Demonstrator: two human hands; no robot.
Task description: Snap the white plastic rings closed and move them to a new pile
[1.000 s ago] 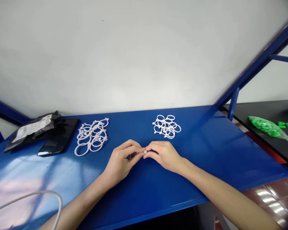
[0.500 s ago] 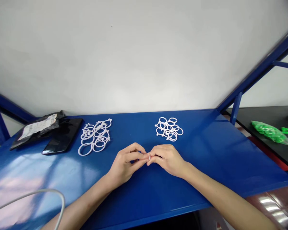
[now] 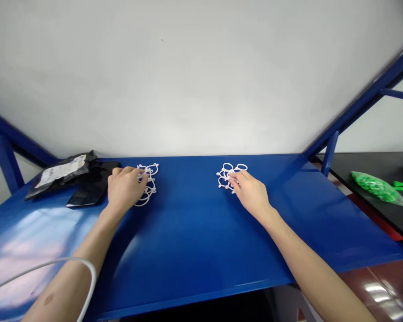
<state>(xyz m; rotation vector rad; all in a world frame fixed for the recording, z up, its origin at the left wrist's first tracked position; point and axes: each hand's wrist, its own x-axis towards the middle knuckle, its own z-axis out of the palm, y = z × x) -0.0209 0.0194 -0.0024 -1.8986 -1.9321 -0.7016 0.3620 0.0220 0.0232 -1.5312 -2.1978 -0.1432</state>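
Note:
Two heaps of white plastic rings lie on a blue shelf [image 3: 195,223]. My left hand [image 3: 124,188] rests on the left heap [image 3: 150,188], fingers curled, their tips pinched on a ring at the heap's top. My right hand [image 3: 250,191] reaches the right heap [image 3: 224,172], with thumb and forefinger closed on a ring at its near edge. Each hand covers part of its heap.
A black phone [image 3: 90,190] and a black foil bag [image 3: 60,172] lie at the far left. A white cable [image 3: 53,267] loops at the bottom left. A bag of green pieces [image 3: 372,183] sits on the black table to the right. Blue frame struts [image 3: 329,152] flank the shelf.
My hands, which were together at the middle pinching one small white ring, have parted. The left went out to the left heap, the right to the right heap.

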